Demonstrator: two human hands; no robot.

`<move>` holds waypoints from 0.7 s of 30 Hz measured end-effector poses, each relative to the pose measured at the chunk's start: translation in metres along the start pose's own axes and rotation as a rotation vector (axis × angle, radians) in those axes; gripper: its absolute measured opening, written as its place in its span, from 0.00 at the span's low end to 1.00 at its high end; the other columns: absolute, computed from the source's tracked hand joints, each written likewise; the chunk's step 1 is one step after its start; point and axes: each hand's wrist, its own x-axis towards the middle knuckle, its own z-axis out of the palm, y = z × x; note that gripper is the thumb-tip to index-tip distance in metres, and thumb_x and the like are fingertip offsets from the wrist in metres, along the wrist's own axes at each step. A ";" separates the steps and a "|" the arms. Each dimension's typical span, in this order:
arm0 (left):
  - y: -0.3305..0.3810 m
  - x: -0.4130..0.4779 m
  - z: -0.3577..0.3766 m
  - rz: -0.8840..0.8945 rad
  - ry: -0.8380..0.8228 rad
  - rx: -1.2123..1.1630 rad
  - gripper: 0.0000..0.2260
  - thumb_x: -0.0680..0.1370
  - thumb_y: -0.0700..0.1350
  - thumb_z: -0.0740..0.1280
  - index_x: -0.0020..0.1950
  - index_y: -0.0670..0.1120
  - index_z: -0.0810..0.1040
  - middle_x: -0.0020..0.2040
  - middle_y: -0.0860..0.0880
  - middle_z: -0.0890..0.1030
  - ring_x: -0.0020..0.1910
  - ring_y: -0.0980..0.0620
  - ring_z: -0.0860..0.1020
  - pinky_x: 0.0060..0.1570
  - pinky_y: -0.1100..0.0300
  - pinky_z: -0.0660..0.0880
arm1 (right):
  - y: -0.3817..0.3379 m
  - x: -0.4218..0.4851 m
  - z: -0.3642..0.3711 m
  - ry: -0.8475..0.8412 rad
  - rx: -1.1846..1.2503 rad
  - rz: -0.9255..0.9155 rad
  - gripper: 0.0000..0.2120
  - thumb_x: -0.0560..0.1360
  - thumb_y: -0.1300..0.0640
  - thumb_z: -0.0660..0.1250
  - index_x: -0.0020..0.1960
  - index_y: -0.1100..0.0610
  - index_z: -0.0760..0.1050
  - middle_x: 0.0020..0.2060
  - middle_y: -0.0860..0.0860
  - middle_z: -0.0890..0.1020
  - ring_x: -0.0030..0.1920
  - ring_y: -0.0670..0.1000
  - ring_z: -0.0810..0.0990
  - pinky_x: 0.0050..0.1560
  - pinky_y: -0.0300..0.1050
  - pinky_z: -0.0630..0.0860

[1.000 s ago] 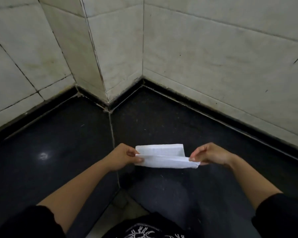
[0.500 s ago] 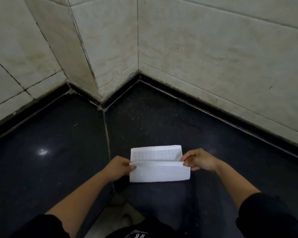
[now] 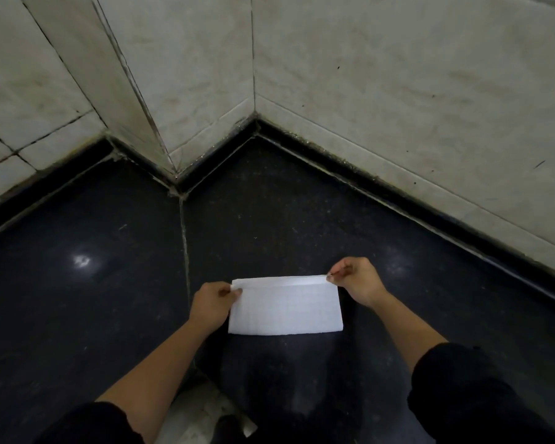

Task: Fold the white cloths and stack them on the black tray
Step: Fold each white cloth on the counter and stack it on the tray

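A folded white rectangular cloth (image 3: 285, 307) lies flat on the dark polished stone bench (image 3: 77, 315), low in the middle of the head view, its long sides running left to right. Along its far edge a narrow band of the layers shows as a slightly raised lip.

The left hand (image 3: 213, 304) pinches the far left corner of the cloth, thumb and fingers pressed together on the fabric, so its grip is clamped on the cloth. The right hand (image 3: 356, 282) pinches the far right corner the same way, fingertips closed on the edge, the rest of the hand curled above the bench. Both bare forearms reach in from the bottom, each ending in a black sleeve (image 3: 462, 389).

The bench meets pale marble-like wall tiles (image 3: 398, 91) at a dark skirting strip, and the walls form an angled corner beyond the cloth. A grout seam (image 3: 184, 238) runs across the bench from that corner toward the left hand. A bright light reflection (image 3: 81, 260) sits on the bench, well apart to the left.
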 end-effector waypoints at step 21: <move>-0.005 -0.005 0.005 -0.039 0.184 0.191 0.16 0.76 0.58 0.67 0.53 0.47 0.71 0.38 0.50 0.77 0.38 0.53 0.76 0.34 0.58 0.70 | 0.006 -0.006 0.019 0.284 -0.010 -0.007 0.03 0.76 0.59 0.69 0.44 0.58 0.77 0.40 0.52 0.81 0.42 0.51 0.80 0.44 0.45 0.77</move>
